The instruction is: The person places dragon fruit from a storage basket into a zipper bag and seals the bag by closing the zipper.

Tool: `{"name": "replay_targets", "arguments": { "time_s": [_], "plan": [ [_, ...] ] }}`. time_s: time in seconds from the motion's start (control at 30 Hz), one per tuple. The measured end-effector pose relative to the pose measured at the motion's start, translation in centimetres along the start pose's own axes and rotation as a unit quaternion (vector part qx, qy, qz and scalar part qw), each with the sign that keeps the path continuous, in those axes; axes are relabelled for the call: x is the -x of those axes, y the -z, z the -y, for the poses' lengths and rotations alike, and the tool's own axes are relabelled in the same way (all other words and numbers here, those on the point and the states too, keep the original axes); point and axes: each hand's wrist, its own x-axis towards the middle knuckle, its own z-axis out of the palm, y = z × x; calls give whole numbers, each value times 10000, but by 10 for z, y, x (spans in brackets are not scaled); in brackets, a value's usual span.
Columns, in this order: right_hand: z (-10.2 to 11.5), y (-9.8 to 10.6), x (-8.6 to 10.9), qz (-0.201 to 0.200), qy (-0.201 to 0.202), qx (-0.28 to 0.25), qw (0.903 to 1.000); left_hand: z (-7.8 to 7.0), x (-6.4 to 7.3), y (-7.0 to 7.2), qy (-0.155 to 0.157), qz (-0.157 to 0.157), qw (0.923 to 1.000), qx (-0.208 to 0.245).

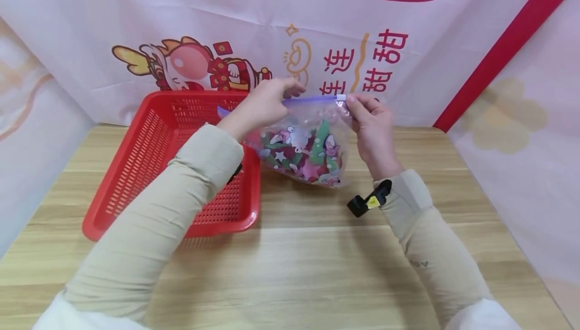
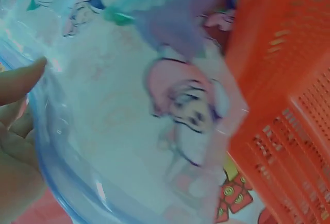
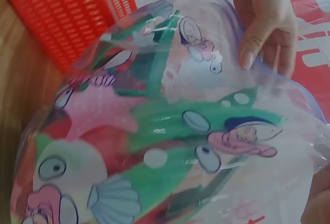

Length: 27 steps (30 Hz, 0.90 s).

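Observation:
A clear slider zip bag (image 1: 299, 154) with a purple top strip is held up above the table, beside the red basket's right side. Cartoon sea creatures, a pink starfish and green shapes are printed on it; reddish contents show through dimly. My left hand (image 1: 267, 104) is at the middle of the top strip, thumb on the near side and fingers behind. In the left wrist view, that thumb (image 2: 26, 82) overlaps the bag's edge. My right hand (image 1: 373, 131) pinches the strip's right end at the white slider (image 1: 341, 97). In the right wrist view, the right hand shows only at the edge.
A red perforated plastic basket (image 1: 254, 209) stands on the left of the wooden table (image 1: 308, 274), partly covered by my left forearm. Behind rises a white printed cloth (image 1: 254, 13) with red writing and a cartoon figure. Pale side walls flank the table.

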Motion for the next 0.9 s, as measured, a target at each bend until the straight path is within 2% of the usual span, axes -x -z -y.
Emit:
{"name": "replay_targets", "arguments": {
  "time_s": [0.13, 0.23, 0.33, 0.47, 0.57, 0.7, 0.9],
  "plan": [
    [0, -3, 0, 126, -215, 48, 9997, -8, -3, -6, -164, 77, 9975, 679],
    [-1, -3, 0, 282, -297, 213, 9989, -14, -8, -14, -209, 196, 9947, 991],
    [-2, -4, 1, 478, -286, 496, 9972, -18, -13, -23, -263, 168, 9948, 968],
    [-1, -6, 0, 594, -208, 873, 9942, -21, -18, -26, -356, -58, 9959, 829],
    [2, -6, -2, 644, -341, 891, 9934, -24, -17, -23, -130, -79, 9954, 942],
    [6, -4, -6, 886, -704, 534, 9921, -27, -13, -16, 247, 48, 9936, 1100],
    [11, 4, -15, 1133, -1026, 3, 9882, -19, -8, -6, 635, 98, 9907, 1196]
  ]
}}
